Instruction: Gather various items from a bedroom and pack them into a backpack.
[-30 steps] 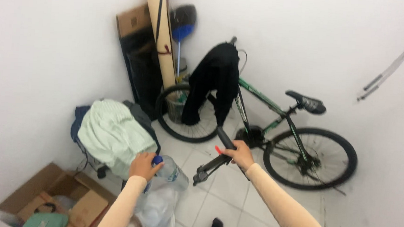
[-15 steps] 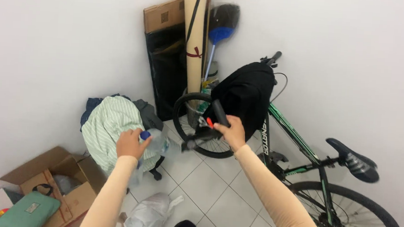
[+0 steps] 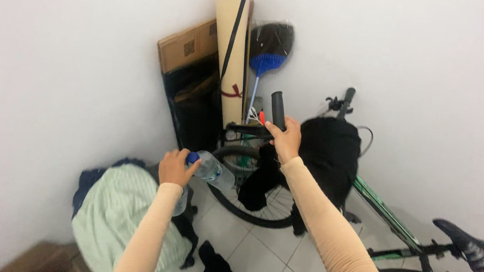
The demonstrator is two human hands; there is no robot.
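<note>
My left hand point(image 3: 175, 169) grips a clear plastic water bottle point(image 3: 213, 169) with a blue cap, held tilted above a chair draped with a pale green striped cloth point(image 3: 115, 212). My right hand point(image 3: 285, 138) holds the near handlebar point(image 3: 277, 110) of a green and black bicycle point(image 3: 393, 223), just below its black grip. A black garment point(image 3: 328, 152) hangs over the handlebars and front wheel point(image 3: 249, 203). The far grip point(image 3: 347, 96) pokes up beyond it.
In the corner stand a rolled beige mat point(image 3: 233, 57), a blue broom point(image 3: 268, 53), a flat cardboard box point(image 3: 187, 46) and a black panel point(image 3: 196, 108). The bicycle's saddle point(image 3: 467, 248) is at the right edge. A cardboard box point(image 3: 38, 258) lies bottom left on the white tiled floor.
The view has closed in on the corner and the bicycle's front. My right hand has stayed on the handlebar and my left still holds the bottle, now nearer the front wheel.
</note>
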